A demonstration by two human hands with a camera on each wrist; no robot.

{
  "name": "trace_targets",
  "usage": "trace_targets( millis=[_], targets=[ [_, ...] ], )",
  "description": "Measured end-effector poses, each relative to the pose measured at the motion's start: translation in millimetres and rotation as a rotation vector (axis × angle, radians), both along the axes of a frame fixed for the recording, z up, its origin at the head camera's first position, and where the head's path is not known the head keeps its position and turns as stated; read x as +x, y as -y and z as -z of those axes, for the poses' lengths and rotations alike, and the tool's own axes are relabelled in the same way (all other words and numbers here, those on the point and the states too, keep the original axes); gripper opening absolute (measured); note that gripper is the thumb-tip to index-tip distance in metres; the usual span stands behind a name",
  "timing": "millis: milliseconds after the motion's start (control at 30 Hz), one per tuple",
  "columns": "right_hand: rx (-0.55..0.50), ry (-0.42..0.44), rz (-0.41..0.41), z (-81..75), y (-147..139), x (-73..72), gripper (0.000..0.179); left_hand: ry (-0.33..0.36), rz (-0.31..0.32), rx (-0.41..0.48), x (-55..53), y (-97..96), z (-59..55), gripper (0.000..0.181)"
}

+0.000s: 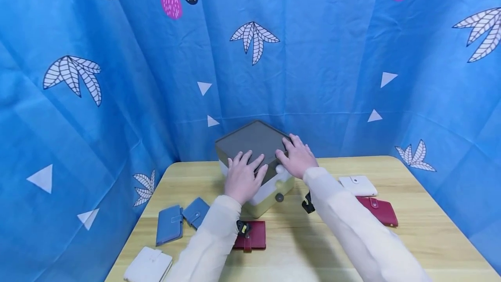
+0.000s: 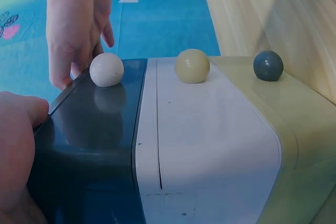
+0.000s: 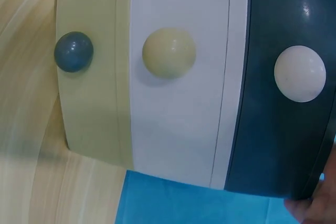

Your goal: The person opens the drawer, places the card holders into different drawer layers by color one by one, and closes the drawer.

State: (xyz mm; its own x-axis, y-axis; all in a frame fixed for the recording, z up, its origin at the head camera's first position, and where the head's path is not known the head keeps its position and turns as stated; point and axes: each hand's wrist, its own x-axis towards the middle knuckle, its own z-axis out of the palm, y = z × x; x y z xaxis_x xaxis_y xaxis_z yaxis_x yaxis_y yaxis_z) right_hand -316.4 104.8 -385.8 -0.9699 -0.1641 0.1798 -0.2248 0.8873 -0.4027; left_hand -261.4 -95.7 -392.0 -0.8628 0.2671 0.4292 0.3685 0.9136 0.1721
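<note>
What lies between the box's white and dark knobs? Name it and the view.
The cream knob, on the white tier, lies between the white knob and dark knob, in both wrist views.

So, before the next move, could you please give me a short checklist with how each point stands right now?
1. Left hand and right hand both on the drawer box, at its top: ok.
2. Drawer box upright on the table: ok.
3. Drawer fronts all closed: ok, no gap that suggests one is pulled out.
4. White knob, yellow knob and dark knob free of fingers: ok.
5. Tabletop clear by the box's near corner: not ok, a red wallet lies close to it.
6. Drawers empty or filled: cannot tell, the insides are hidden.
</note>
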Motion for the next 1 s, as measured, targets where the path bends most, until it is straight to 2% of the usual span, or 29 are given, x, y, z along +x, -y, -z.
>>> trace_targets(
  millis=[467, 700, 1000],
  targets=[
    [0.047, -0.072, 0.096, 1.0, -26, 28.1, 0.069, 0.025, 0.112, -0.011, 0.7, -18.9, -0.4, 0.048],
    [0.072, -0.090, 0.143, 4.4, -28, 39.4, 0.072, 0.046, 0.206, 0.012, -2.5, -16.9, 0.9, 0.048],
    [0.069, -0.122, 0.200, 7.5, -27, 51.3, 0.077, 0.106, 0.294, -0.019, -12.0, -10.5, -1.4, 0.050]
  ],
)
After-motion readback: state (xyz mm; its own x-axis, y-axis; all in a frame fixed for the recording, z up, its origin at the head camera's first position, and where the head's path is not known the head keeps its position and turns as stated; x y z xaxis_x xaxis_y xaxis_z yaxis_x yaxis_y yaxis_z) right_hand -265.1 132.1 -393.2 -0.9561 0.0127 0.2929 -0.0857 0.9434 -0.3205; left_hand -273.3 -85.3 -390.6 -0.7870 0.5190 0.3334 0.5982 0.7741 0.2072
